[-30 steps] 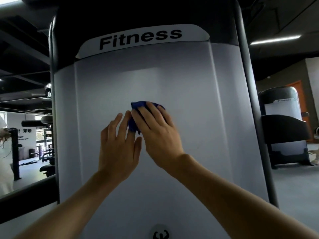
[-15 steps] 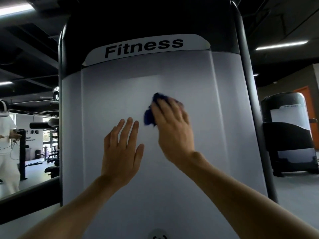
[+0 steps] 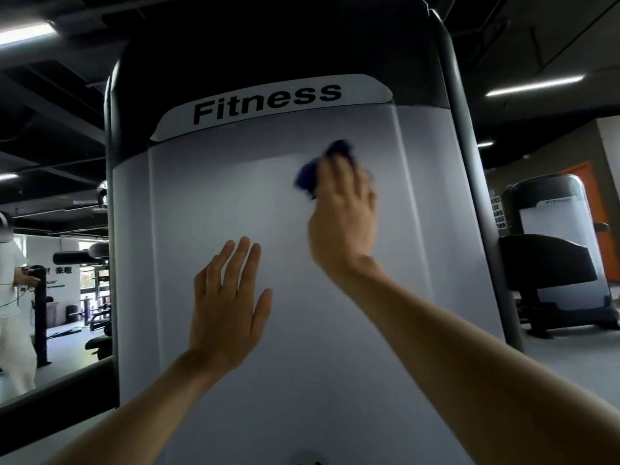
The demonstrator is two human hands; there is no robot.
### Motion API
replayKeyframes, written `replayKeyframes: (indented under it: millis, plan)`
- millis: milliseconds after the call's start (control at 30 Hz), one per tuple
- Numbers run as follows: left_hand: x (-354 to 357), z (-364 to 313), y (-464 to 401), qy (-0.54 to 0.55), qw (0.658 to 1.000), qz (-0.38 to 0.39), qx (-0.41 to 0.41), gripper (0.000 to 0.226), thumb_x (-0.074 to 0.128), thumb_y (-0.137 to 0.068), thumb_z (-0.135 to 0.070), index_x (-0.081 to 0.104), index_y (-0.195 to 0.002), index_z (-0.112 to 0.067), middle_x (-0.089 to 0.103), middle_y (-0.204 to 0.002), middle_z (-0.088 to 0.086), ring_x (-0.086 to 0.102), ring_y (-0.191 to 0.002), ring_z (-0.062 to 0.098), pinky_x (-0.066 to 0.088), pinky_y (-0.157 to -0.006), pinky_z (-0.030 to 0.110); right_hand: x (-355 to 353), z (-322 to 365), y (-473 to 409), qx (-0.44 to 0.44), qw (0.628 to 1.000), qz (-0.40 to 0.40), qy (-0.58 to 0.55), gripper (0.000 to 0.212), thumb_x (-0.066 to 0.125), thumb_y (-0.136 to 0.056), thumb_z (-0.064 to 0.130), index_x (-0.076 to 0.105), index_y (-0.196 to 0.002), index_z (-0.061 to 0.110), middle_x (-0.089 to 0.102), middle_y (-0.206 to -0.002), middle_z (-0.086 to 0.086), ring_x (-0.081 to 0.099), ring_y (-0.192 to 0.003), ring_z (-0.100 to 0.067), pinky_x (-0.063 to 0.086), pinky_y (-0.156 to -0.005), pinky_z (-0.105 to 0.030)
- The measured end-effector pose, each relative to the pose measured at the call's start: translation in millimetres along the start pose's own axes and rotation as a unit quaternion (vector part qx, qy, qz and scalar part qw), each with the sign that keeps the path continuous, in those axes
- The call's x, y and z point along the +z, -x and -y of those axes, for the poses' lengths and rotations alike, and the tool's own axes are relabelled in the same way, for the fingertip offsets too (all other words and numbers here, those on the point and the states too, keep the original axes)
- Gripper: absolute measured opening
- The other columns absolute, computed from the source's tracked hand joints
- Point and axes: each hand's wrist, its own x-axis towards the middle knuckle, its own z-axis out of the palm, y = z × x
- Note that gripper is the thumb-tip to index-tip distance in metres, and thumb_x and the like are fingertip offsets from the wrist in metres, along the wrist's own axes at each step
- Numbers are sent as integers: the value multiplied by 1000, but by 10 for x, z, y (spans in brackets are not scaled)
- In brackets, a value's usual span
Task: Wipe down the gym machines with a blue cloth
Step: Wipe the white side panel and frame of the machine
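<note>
A tall gym machine shroud point(image 3: 208, 203) fills the view, pale grey with a black top and a "Fitness" label. My right hand point(image 3: 345, 216) presses a crumpled blue cloth point(image 3: 310, 172) against the upper right of the panel; the cloth is blurred and partly hidden under my fingers. My left hand point(image 3: 228, 303) lies flat on the panel lower down and to the left, fingers together and pointing up, holding nothing.
A second, similar machine point(image 3: 557, 250) stands on the grey floor at the right. At the far left a person in white point(image 3: 13, 297) stands beside a black post point(image 3: 40, 317), with benches and racks behind.
My right hand has swept the blue cloth up and to the right across the panel, away from my left hand. My left hand has stayed flat in place.
</note>
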Motion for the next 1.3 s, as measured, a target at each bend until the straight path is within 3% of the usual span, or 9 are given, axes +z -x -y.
replayKeyframes:
  millis: [100,200,333,467,567,767,867,1067,1300]
  plan:
    - [-85,-18,-7,15,1000,21,-14,65,39,-104,-42,38,-155,-1,40,-157,21,39,-144,38,36,-112,51,171,293,355,-261,955,139,17,59,50,-89,11,51,-148,16,48,-154,-3,30,-150,-27,12,-127,-39]
    - [-215,-25,-50,70,996,24,-39,55,40,-102,-39,51,-141,-1,53,-141,17,52,-126,36,46,-101,49,127,199,345,-293,940,177,10,60,38,-89,13,52,-147,15,50,-153,-2,32,-150,-25,13,-126,-35]
    - [-375,-196,-348,183,979,-26,-84,44,51,-99,-31,50,-132,-1,48,-135,12,57,-115,29,52,-93,38,22,-23,278,-274,951,146,-16,43,58,-94,6,57,-136,12,57,-145,-5,43,-144,-25,28,-122,-36]
    - [-409,-542,-774,220,974,-52,-28,49,61,-101,-12,43,-147,-3,45,-150,14,51,-134,27,50,-100,30,-196,-323,57,-229,966,117,-27,34,75,-92,19,66,-126,19,45,-154,-8,40,-142,-27,51,-101,-38]
    - [-335,-773,-1042,242,970,7,9,55,47,-109,-29,32,-160,-14,39,-162,5,44,-145,19,43,-106,22,-368,-459,-88,-191,978,85,24,35,75,-88,16,71,-121,28,47,-151,-4,41,-135,-29,43,-104,-39]
    - [-78,-1064,-1364,180,982,48,-23,71,23,-108,-57,12,-166,-18,16,-173,0,3,-159,12,23,-129,44,-546,-847,2,-165,979,90,-80,53,69,-94,2,59,-142,21,50,-147,-2,50,-128,-26,53,-99,-30]
    - [-4,-1123,-1490,107,994,38,-10,79,12,-105,-67,22,-165,-19,17,-173,-2,0,-161,16,15,-131,46,-699,-1029,170,-82,975,128,-162,63,68,-96,4,40,-152,15,44,-156,-5,47,-139,-24,50,-109,-34]
    - [23,-1390,-1792,61,997,40,25,80,19,-100,-74,35,-161,-26,21,-172,1,4,-161,25,7,-129,47,-748,-1476,787,29,982,182,51,77,30,-100,70,-1,-163,39,-15,-171,-4,-17,-157,-27,-3,-124,-43]
    - [110,-1633,-2086,82,983,64,154,50,48,-100,-28,53,-149,-19,36,-165,9,22,-157,29,22,-127,44,-737,-1730,1202,56,982,179,37,88,13,-94,84,-16,-161,35,-21,-169,9,-27,-154,-17,-8,-127,-49]
